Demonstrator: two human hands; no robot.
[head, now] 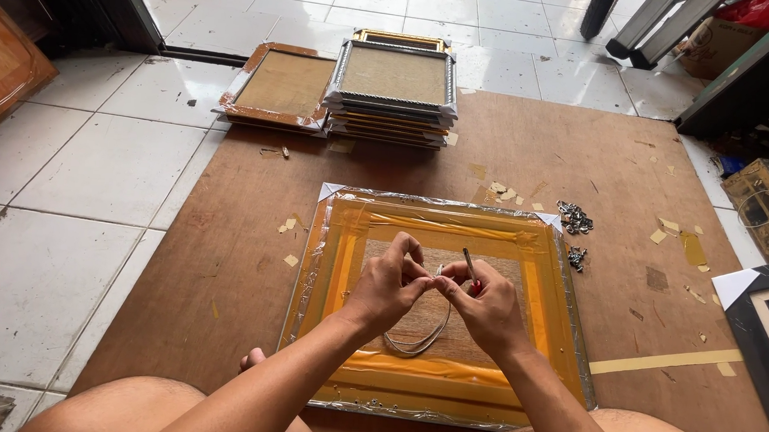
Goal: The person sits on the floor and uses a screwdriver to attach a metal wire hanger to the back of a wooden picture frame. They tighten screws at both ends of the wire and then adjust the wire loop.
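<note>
Two hands meet over the middle of the frame: the left hand (390, 282) pinches one end of a thin wire (422, 336) between thumb and fingertips, closed tight on it, and the right hand (485, 305) pinches the wire just beside it, its grip also shut, with a red-handled tool (471, 271) tucked in the same fist and its metal tip pointing up. Below the fingers the wire hangs in a loose loop that rests on the brown backing of the frame (348, 240), which lies face down, wrapped in clear film with yellow tape round its border, on a hardboard sheet (581, 147) on the tiled floor.

To work the wire well, I judge both pinches should stay close together so the short stretch between them stays taut, and the loop should lie flat rather than kink. The tool tip stands near the left fingers, so it is best kept turned away.

Small metal hangers (575, 219) lie just past the frame's right corner; a stack of frames (393, 89) sits well beyond
</note>
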